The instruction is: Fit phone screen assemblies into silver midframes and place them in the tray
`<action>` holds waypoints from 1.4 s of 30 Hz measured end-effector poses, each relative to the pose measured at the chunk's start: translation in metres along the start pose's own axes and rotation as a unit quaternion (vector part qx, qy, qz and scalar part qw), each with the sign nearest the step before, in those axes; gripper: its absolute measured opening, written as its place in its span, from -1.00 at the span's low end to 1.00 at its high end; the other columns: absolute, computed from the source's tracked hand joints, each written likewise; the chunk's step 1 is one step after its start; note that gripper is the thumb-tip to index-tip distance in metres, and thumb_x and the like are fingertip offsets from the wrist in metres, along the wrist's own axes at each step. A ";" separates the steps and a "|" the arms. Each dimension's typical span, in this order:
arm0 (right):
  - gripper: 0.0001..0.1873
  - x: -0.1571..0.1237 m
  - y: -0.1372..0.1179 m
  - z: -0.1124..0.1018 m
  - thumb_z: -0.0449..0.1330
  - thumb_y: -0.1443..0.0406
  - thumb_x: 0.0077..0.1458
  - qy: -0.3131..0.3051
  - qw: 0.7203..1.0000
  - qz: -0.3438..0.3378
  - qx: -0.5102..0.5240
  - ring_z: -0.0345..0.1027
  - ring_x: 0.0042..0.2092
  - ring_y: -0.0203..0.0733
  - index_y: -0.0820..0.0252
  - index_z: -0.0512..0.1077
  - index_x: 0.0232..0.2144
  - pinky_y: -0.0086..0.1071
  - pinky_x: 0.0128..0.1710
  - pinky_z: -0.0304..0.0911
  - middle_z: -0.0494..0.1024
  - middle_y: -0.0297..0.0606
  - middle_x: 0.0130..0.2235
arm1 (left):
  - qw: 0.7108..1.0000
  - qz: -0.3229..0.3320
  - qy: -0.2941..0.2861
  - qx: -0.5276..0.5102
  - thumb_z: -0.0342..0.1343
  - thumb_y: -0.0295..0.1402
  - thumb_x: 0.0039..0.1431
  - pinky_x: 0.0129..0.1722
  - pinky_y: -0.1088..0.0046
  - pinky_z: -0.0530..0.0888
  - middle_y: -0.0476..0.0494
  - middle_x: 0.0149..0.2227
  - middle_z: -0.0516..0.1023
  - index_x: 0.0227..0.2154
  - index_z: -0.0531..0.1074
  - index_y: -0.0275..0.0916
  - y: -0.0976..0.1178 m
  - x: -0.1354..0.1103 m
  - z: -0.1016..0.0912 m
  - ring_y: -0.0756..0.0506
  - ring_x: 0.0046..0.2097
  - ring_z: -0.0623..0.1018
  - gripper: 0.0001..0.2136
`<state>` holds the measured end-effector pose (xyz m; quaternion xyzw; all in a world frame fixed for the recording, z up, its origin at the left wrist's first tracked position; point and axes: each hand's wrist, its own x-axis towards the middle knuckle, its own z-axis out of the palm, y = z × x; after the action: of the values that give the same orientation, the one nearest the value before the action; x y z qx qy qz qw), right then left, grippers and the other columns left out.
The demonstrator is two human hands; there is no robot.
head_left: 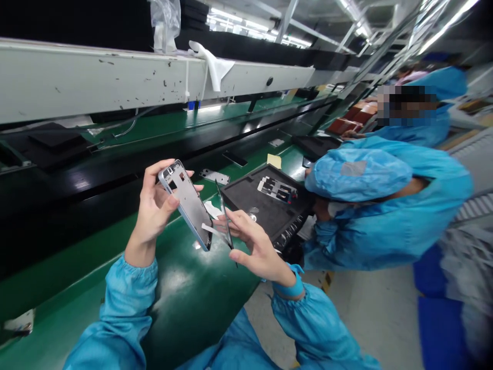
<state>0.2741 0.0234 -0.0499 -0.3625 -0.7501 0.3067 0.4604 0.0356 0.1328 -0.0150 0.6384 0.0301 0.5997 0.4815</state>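
My left hand (156, 198) is closed around a phone frame (188, 203) with a blue-silver edge, tilted so its grey inner face and cutouts show. In my right hand (252, 241) is a thin dark phone screen (224, 216), held nearly edge-on between thumb and fingers. A pale strip (215, 231) spans the gap between the frame's lower end and the screen. Both parts are above the green bench (181, 293), a short way apart. Behind them, a silver phone plate (214, 177) lies on the bench.
A black foam tray (246, 198) at right carries several small phone parts (277, 189). Beyond it lie a dark phone-shaped panel (234, 158) and a yellow paper (274, 161). A co-worker in a blue cap (360, 174) leans close on the right. A white beam (96, 85) crosses above the bench.
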 end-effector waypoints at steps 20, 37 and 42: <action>-0.11 0.032 0.020 0.037 0.25 -0.22 0.31 0.091 0.995 -0.041 -0.008 0.43 0.10 0.02 -0.07 0.23 0.52 -0.04 0.12 0.55 0.38 -0.06 0.10 | 0.996 -0.041 0.036 0.068 0.48 -0.08 0.18 -0.23 0.39 0.73 -0.23 0.07 0.63 0.16 0.48 -0.07 -0.008 -0.002 0.015 -0.11 -0.23 0.73 -0.46; -0.09 0.057 0.000 0.017 -0.10 -0.43 0.31 0.137 0.974 0.127 0.128 0.17 -0.59 -0.31 0.24 0.57 -0.27 -0.42 -0.57 0.20 0.33 -0.38 -0.60 | 0.968 -0.232 0.083 -0.051 0.03 0.34 0.34 -0.06 0.14 0.71 -0.29 -0.14 0.76 -0.09 0.66 -0.25 -0.008 -0.008 0.065 -0.27 -0.15 0.76 -0.31; -0.16 0.052 -0.013 0.014 0.07 -0.48 0.17 0.153 0.966 0.148 0.150 0.08 -0.68 -0.35 0.16 0.42 -0.44 -0.46 -0.70 -0.04 0.24 -0.48 -0.70 | 0.975 -0.216 0.049 0.002 0.02 0.25 0.42 0.05 0.18 0.63 -0.29 -0.06 0.76 -0.04 0.70 -0.24 -0.003 -0.011 0.071 -0.28 -0.05 0.74 -0.36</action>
<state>0.2419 0.0569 -0.0204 -0.4389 -0.5542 0.4208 0.5685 0.0902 0.0863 -0.0120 0.5872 0.1919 0.5124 0.5966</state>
